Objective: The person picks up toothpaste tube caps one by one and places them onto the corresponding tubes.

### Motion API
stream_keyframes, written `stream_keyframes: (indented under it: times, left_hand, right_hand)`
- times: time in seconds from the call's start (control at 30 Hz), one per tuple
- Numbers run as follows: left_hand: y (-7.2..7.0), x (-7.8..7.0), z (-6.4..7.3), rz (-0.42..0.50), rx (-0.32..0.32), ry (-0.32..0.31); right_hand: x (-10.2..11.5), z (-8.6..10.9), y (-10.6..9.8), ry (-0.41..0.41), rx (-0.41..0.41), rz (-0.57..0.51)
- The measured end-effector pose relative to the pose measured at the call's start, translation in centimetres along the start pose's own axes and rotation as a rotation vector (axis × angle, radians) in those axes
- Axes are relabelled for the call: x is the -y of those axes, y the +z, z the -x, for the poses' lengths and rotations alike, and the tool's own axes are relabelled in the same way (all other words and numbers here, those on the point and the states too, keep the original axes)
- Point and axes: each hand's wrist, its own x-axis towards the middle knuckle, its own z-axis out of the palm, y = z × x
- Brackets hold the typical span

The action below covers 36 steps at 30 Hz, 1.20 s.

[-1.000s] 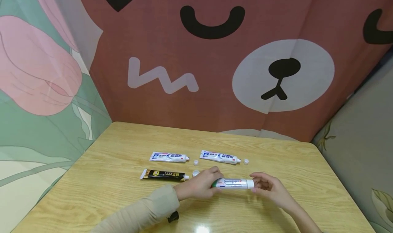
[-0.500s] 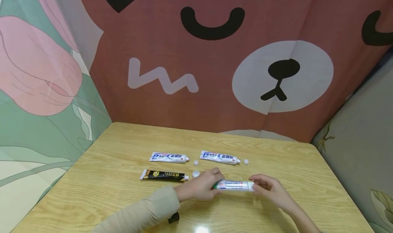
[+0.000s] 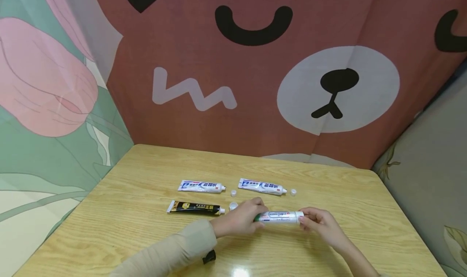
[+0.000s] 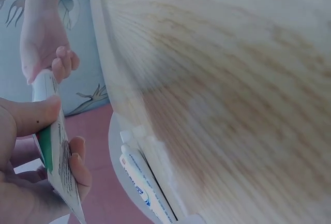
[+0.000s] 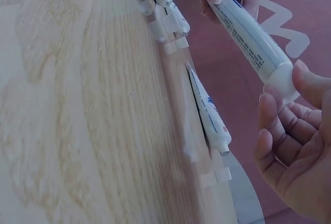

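A white toothpaste tube [image 3: 279, 217] with a green tail end is held level above the table between both hands. My left hand [image 3: 238, 220] grips the flat green end, thumb on one face and fingers on the other in the left wrist view. At the opposite end, my right hand [image 3: 324, 228] pinches the white cap [image 5: 282, 81] between thumb and fingertips. The right wrist view shows the cap on the tube, with the other right fingers loosely curled below it.
Two white-and-blue toothpaste tubes [image 3: 202, 187] and a black toothpaste tube [image 3: 197, 208] lie uncapped on the wooden table [image 3: 120, 212]. Loose white caps [image 3: 293, 192] sit near their nozzles. A small black object [image 3: 209, 256] lies by the left sleeve, partly hidden.
The right thumb and fingers have shifted their hold on the cap. Tube and left hand have barely moved, and the things on the table lie as before.
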Motion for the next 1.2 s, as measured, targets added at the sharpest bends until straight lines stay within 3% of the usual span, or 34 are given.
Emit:
stream_keyframes:
  times: [0.2, 0.43, 0.77, 0.97, 1.2]
  left_hand:
    - [0.3, 0.2, -0.2, -0.027, -0.004, 0.016]
    - [0.4, 0.5, -0.2, 0.045, 0.021, -0.041]
    - [1.1, 1.0, -0.6, 0.053, 0.059, -0.089]
    - [1.7, 1.0, -0.8, 0.066, 0.124, -0.143]
    - [2.2, 1.0, -1.0, 0.012, 0.152, -0.136]
  right_hand:
    - [-0.2, -0.1, 0.1, 0.013, -0.004, 0.027]
    - [-0.5, -0.2, 0.1, 0.054, 0.001, 0.018]
    - [-1.5, 0.0, 0.4, 0.055, 0.04, 0.022]
    - [-1.9, -0.1, 0.4, 0.1, 0.041, 0.029]
    - [-2.1, -0.1, 0.5, 0.186, 0.04, 0.045]
